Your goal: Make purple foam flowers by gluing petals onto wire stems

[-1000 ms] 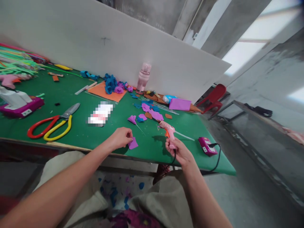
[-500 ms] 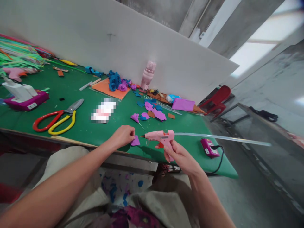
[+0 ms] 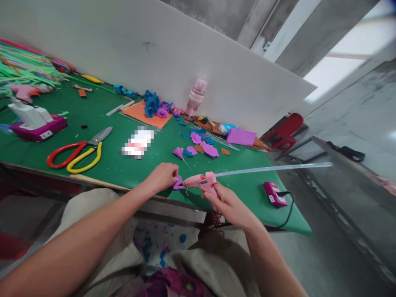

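My left hand (image 3: 163, 176) pinches a small purple paper petal (image 3: 178, 183) close to the table's front edge. In my right hand (image 3: 224, 200) is a pink glue gun (image 3: 201, 181), its nozzle tip at the petal. A long clear glue stick (image 3: 275, 168) juts from the gun's back end. Just beyond the hands lies a purple paper cone (image 3: 178, 152) on a thin wire stem. Several purple, blue and brown cut petals (image 3: 210, 149) are scattered behind it.
Scissors (image 3: 89, 144) with red and yellow handles lie at the left. A purple power socket (image 3: 275, 194) with a black cord sits at the right edge of the green table (image 3: 247, 165). At the back stand a pink bottle (image 3: 195, 97) and blue paper flowers (image 3: 152, 104).
The glue gun has come down and left, so its nozzle now meets the purple petal. My left hand keeps its pinch on the petal. The view has shifted slightly.
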Available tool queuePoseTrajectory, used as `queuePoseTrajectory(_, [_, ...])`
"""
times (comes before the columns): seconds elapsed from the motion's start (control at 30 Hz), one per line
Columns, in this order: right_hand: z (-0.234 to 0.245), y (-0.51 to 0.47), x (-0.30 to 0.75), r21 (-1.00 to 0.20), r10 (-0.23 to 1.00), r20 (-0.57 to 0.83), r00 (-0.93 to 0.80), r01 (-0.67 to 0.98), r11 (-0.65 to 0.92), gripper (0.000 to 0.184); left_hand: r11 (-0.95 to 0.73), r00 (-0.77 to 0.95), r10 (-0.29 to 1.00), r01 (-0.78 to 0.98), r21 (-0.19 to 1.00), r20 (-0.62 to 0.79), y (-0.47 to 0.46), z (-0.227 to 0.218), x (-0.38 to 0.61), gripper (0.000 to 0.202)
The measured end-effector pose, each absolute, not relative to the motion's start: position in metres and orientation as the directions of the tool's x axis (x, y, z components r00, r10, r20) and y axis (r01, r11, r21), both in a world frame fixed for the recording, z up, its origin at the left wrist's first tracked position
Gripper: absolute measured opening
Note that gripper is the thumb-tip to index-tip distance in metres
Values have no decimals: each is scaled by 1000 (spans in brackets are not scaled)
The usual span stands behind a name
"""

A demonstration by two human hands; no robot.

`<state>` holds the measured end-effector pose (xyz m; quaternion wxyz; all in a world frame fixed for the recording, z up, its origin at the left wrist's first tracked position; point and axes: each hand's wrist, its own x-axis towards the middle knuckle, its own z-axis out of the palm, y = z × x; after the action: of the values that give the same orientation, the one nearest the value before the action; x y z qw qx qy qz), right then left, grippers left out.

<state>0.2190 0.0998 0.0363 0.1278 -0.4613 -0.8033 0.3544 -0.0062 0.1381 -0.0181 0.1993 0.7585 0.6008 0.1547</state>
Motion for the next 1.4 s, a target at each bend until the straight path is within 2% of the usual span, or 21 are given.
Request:
queuePoseTrajectory(0.27, [36,99,216,-623,824,-113,-555,686,376,20,-211,239,971,850,483,4,138,-19,-7,7])
queuePoseTrajectory(0.63, [33,101,216,-608,819,-92,-567,683,405,16,-205,231,973,854,478,4,138,-18,-7,8])
queuePoseTrajectory(0.97, [32,101,214,-615,808,-87,-582,670,416,18,-217,242,970,850,481,10,138,-19,-6,8])
queuePoseTrajectory(1.4, [31,102,214,-553,798,-51,-600,683,478,20,-230,251,968,848,477,19,138,-20,-7,8])
